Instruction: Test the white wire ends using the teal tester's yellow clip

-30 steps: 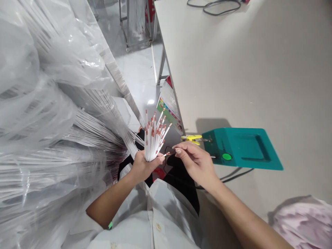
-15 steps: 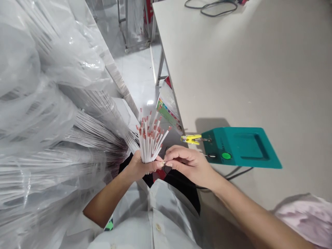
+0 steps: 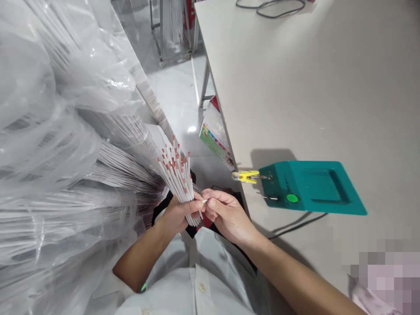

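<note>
Far left of the teal box (image 3: 311, 187): clear plastic bags (image 3: 49, 131), crinkly and glossy, full of long thin white wires lying approx. horizontal.

Nearer the box, the left hand (image 3: 175, 214) grips a bundle of wires (image 3: 179, 175): thin white insulated strands w/ red-brown stripped tips. Long axis runs from the fist up and a bit left, tips fanned out at the top, pointing away from the box; short cut ends poke out below the fist. Fingers are curled tight round the bundle, thumb across the front.

Just beside it, between bundle and box, the right hand (image 3: 226, 214): thumb and forefinger pressed together, pinching one wire end at the bundle's base; other fingers curled. Hands touch at the fingertips.

Box sits on the table (image 3: 311, 87) edge: matte teal plastic, wedge-shaped w/ a shallow rectangular recess on top, round green button (image 3: 292, 198) on its front face. Yellow clip (image 3: 244, 176) sticks out of its left side. Black cable (image 3: 295, 225) trails from under it. No readable writing on the box. Behind and left of it, a printed packet (image 3: 215, 140) below the table edge; text too small to read.
</note>
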A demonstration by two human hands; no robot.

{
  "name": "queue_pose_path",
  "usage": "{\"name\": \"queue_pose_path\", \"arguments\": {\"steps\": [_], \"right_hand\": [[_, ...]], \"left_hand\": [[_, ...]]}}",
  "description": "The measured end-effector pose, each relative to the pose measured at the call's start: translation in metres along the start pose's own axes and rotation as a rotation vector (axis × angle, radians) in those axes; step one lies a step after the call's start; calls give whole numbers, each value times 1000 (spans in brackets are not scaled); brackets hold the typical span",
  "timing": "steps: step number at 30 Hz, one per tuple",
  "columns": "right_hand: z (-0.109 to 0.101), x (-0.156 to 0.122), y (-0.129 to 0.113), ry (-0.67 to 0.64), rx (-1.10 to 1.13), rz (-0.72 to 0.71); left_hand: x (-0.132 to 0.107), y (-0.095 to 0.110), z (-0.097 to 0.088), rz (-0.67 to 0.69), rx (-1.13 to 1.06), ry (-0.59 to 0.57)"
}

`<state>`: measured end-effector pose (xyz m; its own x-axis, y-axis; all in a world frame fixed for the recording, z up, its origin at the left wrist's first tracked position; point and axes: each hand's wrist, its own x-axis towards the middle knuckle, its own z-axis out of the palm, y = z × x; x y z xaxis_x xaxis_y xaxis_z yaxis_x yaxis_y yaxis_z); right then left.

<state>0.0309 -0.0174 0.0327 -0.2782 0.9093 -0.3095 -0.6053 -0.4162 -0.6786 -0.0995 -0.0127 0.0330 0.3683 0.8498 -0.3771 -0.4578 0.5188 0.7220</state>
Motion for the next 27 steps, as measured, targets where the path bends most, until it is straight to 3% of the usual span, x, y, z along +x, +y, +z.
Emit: {"name": "queue_pose_path", "arguments": {"steps": [7, 18, 21, 25, 27], "right_hand": [[0, -2, 1, -8, 32, 39], [2, -8, 4, 144, -8, 77], [-2, -8, 2, 172, -222, -54], [-10, -9, -9, 206, -763, -443], [-15, -10, -13, 174, -1015, -641]], "left_hand": [[0, -9, -1, -26, -42, 13], [-1, -14, 0, -15, -79, 20], [-2, -13, 3, 9, -21, 78], [-6, -11, 8, 48, 166, 212], [-8, -10, 9, 45, 282, 219]]}}
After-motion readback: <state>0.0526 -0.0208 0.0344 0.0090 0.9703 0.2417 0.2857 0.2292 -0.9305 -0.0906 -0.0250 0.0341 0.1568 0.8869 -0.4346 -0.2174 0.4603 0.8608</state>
